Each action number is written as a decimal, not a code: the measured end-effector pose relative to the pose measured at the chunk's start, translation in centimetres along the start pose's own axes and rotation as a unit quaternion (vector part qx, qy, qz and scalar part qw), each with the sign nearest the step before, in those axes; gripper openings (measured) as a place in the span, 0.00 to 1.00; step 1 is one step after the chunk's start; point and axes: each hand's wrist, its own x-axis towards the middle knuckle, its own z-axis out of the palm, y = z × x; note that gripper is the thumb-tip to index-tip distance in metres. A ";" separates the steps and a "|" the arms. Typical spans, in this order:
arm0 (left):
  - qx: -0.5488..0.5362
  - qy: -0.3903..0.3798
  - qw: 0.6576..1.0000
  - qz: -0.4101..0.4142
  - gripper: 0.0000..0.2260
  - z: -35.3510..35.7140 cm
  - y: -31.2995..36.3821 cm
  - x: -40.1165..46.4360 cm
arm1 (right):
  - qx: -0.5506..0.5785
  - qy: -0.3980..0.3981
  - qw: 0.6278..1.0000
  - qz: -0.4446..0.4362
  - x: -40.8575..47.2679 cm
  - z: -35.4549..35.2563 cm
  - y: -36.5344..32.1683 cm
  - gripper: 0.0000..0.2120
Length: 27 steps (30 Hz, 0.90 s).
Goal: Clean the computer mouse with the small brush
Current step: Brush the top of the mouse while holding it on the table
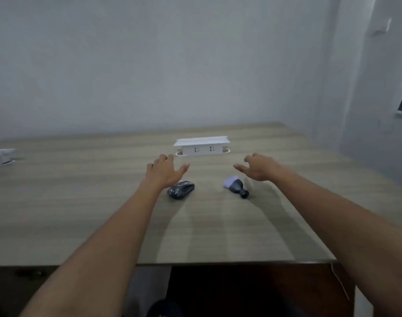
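Note:
A dark computer mouse (181, 190) with pale specks lies on the wooden table (81, 202) near the middle. To its right lies a small brush (236, 186) with a dark stubby handle and pale bristles that point away to the left. My left hand (167, 170) hovers just above and behind the mouse, fingers spread, holding nothing. My right hand (258, 167) hovers above and behind the brush, fingers apart and also empty. Both arms reach forward over the table.
A white pop-up socket box (202, 147) stands on the table behind the hands. Another white object (2, 155) sits at the far left edge. The table's front edge runs across the lower view; a wall lies behind and a window at the right.

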 end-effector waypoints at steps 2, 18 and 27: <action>-0.005 -0.023 1.000 -0.013 0.39 0.9 -0.4 -0.8 | 0.003 -0.020 1.000 -0.003 -0.4 0.6 -0.2 0.35; -0.086 -0.025 0.995 -0.045 0.30 6.3 -2.7 -2.9 | 0.085 0.029 0.994 -0.063 -1.9 5.5 0.4 0.21; -0.122 -0.026 0.991 -0.048 0.26 6.3 -2.9 -2.0 | 0.175 0.046 0.981 -0.074 -0.2 4.7 -0.5 0.12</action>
